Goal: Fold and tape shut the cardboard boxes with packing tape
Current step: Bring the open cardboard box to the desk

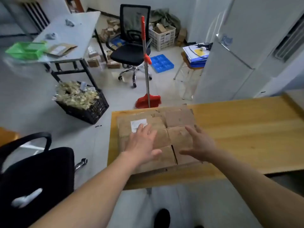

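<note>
Fingers of both hands lie spread flat on the matte brown cardboard box (square flaps folded shut).

No text is legible. A white label on the cardboard box carries print too blurred to read; blue lettering on the refrigerator beyond the box is likewise unreadable.

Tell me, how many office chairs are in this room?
2: one mesh-backed office chair stands across the room beside the grey table; another black chair sits at lower left. Others may be hidden.
</note>
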Motion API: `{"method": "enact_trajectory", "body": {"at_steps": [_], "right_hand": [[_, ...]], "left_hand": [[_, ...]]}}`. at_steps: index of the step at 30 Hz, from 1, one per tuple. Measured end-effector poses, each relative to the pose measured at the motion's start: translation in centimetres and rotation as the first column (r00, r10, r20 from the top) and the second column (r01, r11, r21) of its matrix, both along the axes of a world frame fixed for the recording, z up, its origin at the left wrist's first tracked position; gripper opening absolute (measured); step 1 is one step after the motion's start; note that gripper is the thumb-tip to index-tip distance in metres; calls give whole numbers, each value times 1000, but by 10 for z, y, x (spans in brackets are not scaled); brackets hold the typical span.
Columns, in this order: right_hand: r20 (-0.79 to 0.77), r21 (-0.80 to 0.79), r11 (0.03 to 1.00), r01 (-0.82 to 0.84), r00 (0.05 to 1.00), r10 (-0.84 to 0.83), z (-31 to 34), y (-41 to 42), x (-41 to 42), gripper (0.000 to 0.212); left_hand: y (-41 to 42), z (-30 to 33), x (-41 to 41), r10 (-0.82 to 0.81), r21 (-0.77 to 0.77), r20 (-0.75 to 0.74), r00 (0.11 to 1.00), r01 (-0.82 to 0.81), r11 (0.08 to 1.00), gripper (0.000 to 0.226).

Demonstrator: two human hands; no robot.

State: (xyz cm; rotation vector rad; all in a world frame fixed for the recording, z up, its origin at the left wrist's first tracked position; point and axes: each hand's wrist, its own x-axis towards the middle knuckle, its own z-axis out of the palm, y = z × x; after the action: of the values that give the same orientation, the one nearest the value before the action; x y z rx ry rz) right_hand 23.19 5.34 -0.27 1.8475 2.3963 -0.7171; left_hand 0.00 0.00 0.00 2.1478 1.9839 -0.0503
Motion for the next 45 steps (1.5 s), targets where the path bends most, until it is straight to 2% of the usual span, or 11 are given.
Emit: {"method": "enact_trajectory", "body": {"at_steps": [4,6,12,17,21,28,31,32,37,41,45], "right_hand": [[120,-158,987,-14,992,33,-25,-2,6,131],[138,-170,985,-32,989,56,-34,-3,7,136],[131,-145,989,-34,990,54,-42,-3,12,138],[99,-98,994,-48,993,58,-44,-3,23,138],[85,-84,996,-29,996,36,-36,-2,36,126],[-226,-32,997,70,971,-76,-3,4,53,83],[-402,120,979,163,910,-102,16,13,55,40],[-445,140,969,206,887,-124,24,15,57,34],[-583,103,868,486,737,-343,71,35,91,21],[-628,146,762,630,654,-421,112,39,152,27],[-650,144,643,752,562,-511,139,36,250,26]], "left_hand": [[-22,-25,-19,86,-211,-63,994,-98,973,109],[-31,-36,-27,115,-273,-64,991,-128,954,119],[-49,-56,-38,236,-331,-7,972,-225,917,132],[-47,-50,-32,195,-251,45,980,-177,952,116],[-40,-29,-33,157,-194,40,987,-146,970,104],[-8,38,-26,62,106,139,988,-78,991,64],[20,67,-11,22,249,246,969,-85,965,47],[30,76,-3,4,301,285,959,-93,949,43],[81,120,63,-43,475,441,896,-193,859,18],[112,144,146,-34,449,568,823,-274,850,29],[140,157,254,-59,438,612,788,-276,856,25]]}}
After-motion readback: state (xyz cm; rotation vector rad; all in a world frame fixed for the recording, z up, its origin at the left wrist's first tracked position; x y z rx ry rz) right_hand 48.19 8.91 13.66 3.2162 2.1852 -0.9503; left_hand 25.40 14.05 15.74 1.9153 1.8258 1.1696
